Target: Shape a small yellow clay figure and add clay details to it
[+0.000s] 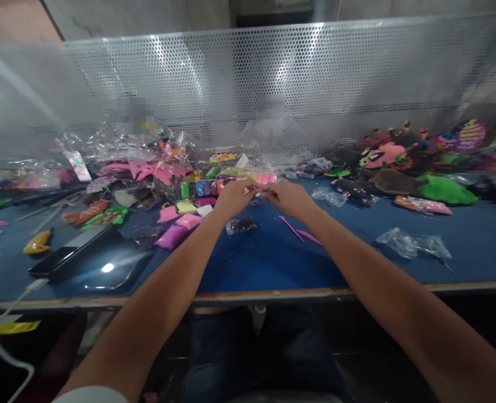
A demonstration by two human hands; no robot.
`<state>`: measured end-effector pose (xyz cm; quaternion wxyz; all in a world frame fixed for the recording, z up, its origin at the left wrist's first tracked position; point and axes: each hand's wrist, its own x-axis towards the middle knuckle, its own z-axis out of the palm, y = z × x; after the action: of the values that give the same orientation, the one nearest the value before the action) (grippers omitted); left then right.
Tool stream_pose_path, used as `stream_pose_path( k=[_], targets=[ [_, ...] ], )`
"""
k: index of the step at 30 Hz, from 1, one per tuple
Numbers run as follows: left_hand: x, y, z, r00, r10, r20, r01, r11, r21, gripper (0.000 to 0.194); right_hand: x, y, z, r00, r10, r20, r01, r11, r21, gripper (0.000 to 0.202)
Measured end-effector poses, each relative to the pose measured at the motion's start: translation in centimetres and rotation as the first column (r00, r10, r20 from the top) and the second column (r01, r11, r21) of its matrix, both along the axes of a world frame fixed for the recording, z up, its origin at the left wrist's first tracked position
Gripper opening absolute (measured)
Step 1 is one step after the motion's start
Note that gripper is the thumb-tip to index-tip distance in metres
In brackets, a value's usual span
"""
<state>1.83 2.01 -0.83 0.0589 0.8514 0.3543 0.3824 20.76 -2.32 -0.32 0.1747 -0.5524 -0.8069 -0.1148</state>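
Observation:
Above the middle of the blue table, my left hand (pixel 234 197) and my right hand (pixel 289 197) meet fingertip to fingertip. Both are closed in a pinch, and whatever lies between them is too small and hidden to name. Just behind the fingers is a bright pink packet (pixel 267 178). A small clear bag with dark contents (pixel 242 225) lies below my left hand. Near my right forearm are two thin pink strips (pixel 291 229). Several pink and purple packets (pixel 171 237) sit left of my left wrist, with a row of coloured blocks (pixel 200 189) behind them.
A shiny black phone-like device (pixel 113 263) with a white cable (pixel 38 284) lies at the front left. Crumpled clear plastic (pixel 416 244) is at the right. Colourful soft figures (pixel 386 155) pile up at the back right. A perforated metal panel (pixel 214 84) stands behind.

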Motion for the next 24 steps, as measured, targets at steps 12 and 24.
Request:
stream_pose_path(
  k=[12, 24],
  targets=[
    [-0.5, -0.6, 0.0, 0.993, -0.006, -0.121, 0.003, 1.0, -0.027, 0.022, -1.2, -0.6, -0.2, 0.986, -0.063, 0.154, 0.071, 0.996, -0.047, 0.044],
    [-0.5, -0.7, 0.2, 0.987, 0.049, -0.15, -0.058, 0.997, -0.059, 0.016, -0.7, -0.4, -0.4, 0.995, 0.028, 0.092, -0.016, 0.992, -0.124, 0.034]
  ],
)
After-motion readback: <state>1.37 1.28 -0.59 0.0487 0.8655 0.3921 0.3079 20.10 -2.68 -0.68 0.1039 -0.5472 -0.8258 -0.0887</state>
